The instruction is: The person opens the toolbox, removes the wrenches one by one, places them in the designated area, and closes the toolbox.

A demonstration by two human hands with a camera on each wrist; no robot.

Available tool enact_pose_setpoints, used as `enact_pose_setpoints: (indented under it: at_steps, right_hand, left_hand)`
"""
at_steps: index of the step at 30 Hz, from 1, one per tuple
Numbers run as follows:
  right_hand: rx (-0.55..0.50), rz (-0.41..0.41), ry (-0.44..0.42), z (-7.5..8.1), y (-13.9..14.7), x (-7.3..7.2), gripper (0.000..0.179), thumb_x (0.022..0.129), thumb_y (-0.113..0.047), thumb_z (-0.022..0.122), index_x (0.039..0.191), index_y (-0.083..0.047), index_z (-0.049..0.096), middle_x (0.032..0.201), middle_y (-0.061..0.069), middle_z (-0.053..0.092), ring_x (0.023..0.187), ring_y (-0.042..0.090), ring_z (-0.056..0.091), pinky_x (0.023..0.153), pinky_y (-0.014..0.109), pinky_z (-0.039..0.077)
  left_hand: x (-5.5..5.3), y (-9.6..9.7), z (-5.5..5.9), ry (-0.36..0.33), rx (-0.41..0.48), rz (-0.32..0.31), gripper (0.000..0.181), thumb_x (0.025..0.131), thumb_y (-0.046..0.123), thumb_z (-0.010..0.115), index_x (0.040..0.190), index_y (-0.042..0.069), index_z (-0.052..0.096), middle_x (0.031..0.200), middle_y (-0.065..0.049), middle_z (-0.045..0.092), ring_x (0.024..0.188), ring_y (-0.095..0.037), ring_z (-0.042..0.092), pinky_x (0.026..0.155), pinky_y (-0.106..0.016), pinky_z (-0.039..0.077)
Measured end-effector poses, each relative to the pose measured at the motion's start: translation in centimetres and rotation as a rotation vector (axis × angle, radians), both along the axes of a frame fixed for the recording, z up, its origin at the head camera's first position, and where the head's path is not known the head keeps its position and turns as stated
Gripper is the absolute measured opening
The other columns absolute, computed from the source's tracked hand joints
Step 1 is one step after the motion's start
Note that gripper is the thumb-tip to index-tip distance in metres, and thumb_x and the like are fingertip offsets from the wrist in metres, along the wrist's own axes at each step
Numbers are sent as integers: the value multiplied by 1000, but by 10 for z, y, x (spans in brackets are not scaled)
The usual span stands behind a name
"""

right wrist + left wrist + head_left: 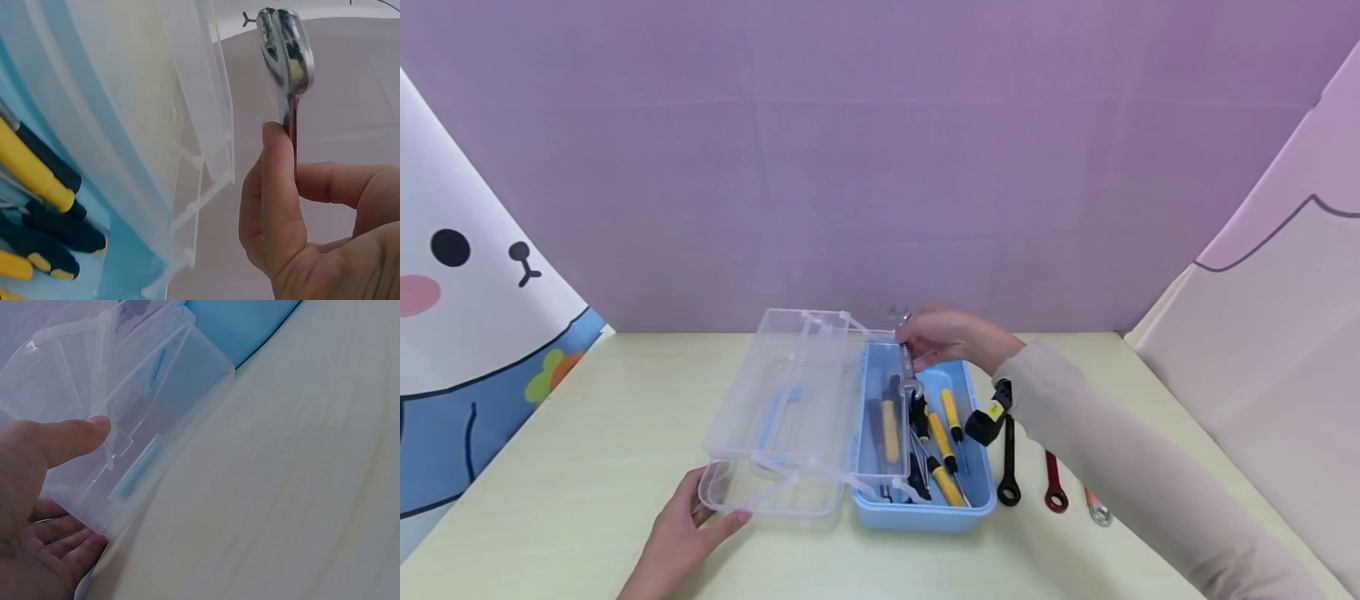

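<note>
A blue toolbox (917, 521) stands with its clear plastic lid (775, 383) swung out to the left. My left hand (681, 529) holds the lid's near left corner; in the left wrist view, the thumb (78, 439) is over the lid (140, 425) and the fingers are at its outer edge. Above the back of the box, my right hand (943, 333) pinches a silver wrench (907, 362) between thumb and fingers. The wrench's ring end (286, 53) shows clear of the fingers in the right wrist view. Several yellow-and-black screwdrivers (942, 437) lie inside the box.
To the right of the box, a black wrench (1009, 471), a red wrench (1055, 483) and an orange-and-silver tool (1097, 507) lie on the pale table (587, 500), partly hidden by the right sleeve (1097, 433). A purple backdrop (880, 167) rises behind the table.
</note>
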State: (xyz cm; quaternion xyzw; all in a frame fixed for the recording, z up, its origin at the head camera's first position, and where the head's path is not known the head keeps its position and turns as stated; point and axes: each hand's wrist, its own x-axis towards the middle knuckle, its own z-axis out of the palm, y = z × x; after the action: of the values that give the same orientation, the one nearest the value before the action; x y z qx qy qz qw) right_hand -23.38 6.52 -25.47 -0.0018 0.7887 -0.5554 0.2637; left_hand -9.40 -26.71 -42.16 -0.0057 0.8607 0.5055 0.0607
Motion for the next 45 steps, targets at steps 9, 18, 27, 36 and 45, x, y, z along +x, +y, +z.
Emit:
enact_pose_setpoints:
  at_steps: [9,18,27,36,45]
  right_hand:
    - [-16,-2,6,-7,25,10,5,96,-7,49,94,-2,47,71,1,53,64,13,56,56,24,56]
    - [-9,-3,36,-14,49,14,11,97,-9,46,104,0,44,75,0,52,67,12,57,61,24,57]
    - [0,-20,59,-18,73,22,11,98,-9,47,103,1,44,78,1,50,71,13,57,65,26,58]
    - [-3,-23,52,-26,97,28,13,97,-10,48,104,1,46,81,2,52,70,12,57,62,24,57]
    - [30,-42,29,-34,124,38,9,98,-12,47,98,-3,50,77,-1,53,69,9,57,62,22,56]
  left_hand:
    - [0,-5,-2,-11,-12,12,77,85,26,73,140,-2,28,139,-36,40,126,-49,45,91,-41,55]
    - [2,-11,-2,30,6,15,74,85,22,73,139,-3,30,138,-36,42,125,-48,46,92,-40,54]
    - [3,-13,-1,47,-2,14,73,84,21,73,138,-4,31,136,-35,43,124,-48,48,94,-42,53]
    - [2,-13,-2,59,-4,17,73,84,20,74,137,-4,32,136,-36,44,124,-48,48,94,-42,52]
    - [1,-14,-2,55,2,12,73,84,20,74,138,-5,31,136,-35,43,124,-48,47,95,-42,52]
